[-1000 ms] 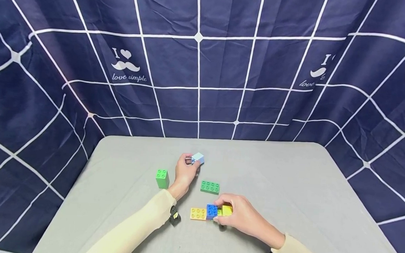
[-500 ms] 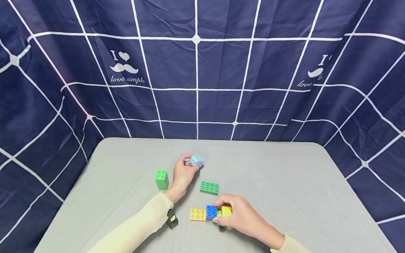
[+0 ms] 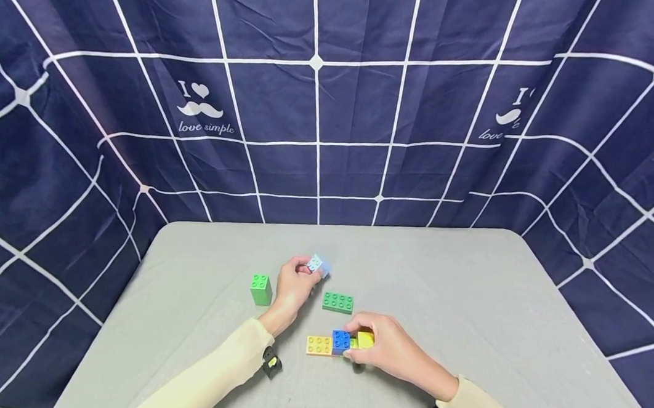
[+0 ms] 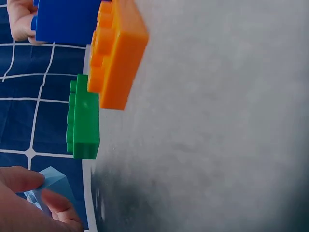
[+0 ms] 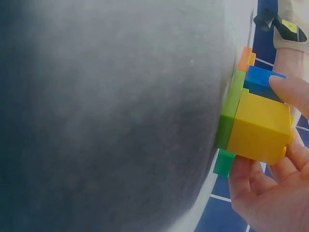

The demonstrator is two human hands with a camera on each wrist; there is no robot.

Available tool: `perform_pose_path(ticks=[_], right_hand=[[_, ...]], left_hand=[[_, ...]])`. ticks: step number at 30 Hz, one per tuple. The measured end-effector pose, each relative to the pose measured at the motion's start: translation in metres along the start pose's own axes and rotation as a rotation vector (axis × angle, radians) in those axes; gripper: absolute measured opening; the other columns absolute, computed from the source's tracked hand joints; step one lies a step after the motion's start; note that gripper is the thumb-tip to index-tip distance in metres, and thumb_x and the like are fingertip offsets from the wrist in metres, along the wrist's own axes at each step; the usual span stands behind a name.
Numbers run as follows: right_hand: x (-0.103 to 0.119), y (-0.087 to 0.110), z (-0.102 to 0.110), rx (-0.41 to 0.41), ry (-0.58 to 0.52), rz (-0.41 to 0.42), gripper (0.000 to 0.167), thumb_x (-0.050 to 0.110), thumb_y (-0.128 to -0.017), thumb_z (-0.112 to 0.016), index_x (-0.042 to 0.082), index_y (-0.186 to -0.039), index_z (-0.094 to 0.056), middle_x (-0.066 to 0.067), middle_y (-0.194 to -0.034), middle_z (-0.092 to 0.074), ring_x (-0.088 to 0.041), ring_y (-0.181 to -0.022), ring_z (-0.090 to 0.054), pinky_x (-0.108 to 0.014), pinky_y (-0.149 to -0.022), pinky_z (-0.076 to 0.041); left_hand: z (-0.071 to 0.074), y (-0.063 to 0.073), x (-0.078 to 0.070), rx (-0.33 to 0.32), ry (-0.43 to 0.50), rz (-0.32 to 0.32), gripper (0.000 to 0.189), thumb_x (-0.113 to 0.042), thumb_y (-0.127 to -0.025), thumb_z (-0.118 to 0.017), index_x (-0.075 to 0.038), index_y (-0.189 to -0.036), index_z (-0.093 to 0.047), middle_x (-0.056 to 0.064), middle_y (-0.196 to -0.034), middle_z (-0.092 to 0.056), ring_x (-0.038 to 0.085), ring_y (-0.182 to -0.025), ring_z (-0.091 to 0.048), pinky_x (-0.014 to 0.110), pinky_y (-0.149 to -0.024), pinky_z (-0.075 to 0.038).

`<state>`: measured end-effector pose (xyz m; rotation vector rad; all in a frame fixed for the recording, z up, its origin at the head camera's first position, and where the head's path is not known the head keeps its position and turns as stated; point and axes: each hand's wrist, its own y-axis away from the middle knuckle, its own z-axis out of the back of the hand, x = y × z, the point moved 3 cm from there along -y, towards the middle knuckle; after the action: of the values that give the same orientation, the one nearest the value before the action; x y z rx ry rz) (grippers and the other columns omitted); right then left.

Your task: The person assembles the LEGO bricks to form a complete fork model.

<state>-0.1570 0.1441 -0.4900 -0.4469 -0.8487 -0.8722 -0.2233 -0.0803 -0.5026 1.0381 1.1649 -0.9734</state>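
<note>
While the left hand [image 3: 295, 283] pinches a light blue block [image 3: 316, 265] between thumb and fingers, near the middle of the far edge of the grey table [image 3: 439, 284], the right hand [image 3: 383, 344] grips a row of joined bricks well back from that edge. The light blue block is tilted: its studs point upward and toward the left edge, and its long axis slopes down to a smooth end on the right. Whether that end touches the tabletop I cannot tell.

The row's long axis runs side to side, roughly parallel to the far edge. An orange brick [image 3: 318, 345] forms the end toward the left edge, studs up; next comes a higher blue brick [image 3: 341, 341], then a yellow block [image 3: 366, 340] on a lime-green brick [image 5: 225, 129]. Between the row and the far edge, a dark green brick [image 3: 337, 302] lies flat, also lengthwise side to side. A light green block [image 3: 261, 290] stands upright toward the left edge.

A second earlier, the light blue block showed a smooth side on top, its studs facing left; now the studs are turned upward, and it sits slightly farther from the far edge. The right hand and the row have stayed put.
</note>
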Motion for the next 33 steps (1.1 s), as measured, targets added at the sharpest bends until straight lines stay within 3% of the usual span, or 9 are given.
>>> perform_pose_path(ticks=[13, 22, 33], right_hand=[[0.000, 0.000, 0.000, -0.001, 0.006, -0.014, 0.031, 0.015, -0.084, -0.094, 0.026, -0.108, -0.079, 0.016, -0.107, -0.074, -0.009, -0.095, -0.066, -0.029, -0.084, -0.054], [-0.001, 0.000, 0.000, 0.000, 0.004, 0.000, 0.030, 0.016, -0.084, -0.094, 0.026, -0.107, -0.079, 0.016, -0.105, -0.073, -0.009, -0.093, -0.065, -0.028, -0.082, -0.054], [0.000, 0.000, 0.000, -0.003, 0.006, 0.001, 0.030, 0.015, -0.083, -0.094, 0.025, -0.108, -0.079, 0.015, -0.104, -0.073, -0.009, -0.091, -0.064, -0.028, -0.079, -0.053]], left_hand=[[0.012, 0.011, -0.001, 0.050, -0.017, 0.001, 0.036, 0.002, -0.090, -0.081, 0.006, -0.123, -0.066, 0.011, -0.101, -0.070, 0.013, -0.080, -0.063, 0.022, -0.062, -0.051], [0.016, 0.020, -0.002, 0.064, -0.047, -0.053, 0.037, 0.002, -0.090, -0.079, 0.005, -0.124, -0.065, 0.009, -0.102, -0.063, 0.013, -0.083, -0.053, 0.017, -0.064, -0.042], [0.024, 0.028, 0.000, 0.142, -0.117, -0.116, 0.034, 0.002, -0.093, -0.079, 0.007, -0.124, -0.066, 0.008, -0.098, -0.064, 0.016, -0.086, -0.058, 0.020, -0.065, -0.047]])
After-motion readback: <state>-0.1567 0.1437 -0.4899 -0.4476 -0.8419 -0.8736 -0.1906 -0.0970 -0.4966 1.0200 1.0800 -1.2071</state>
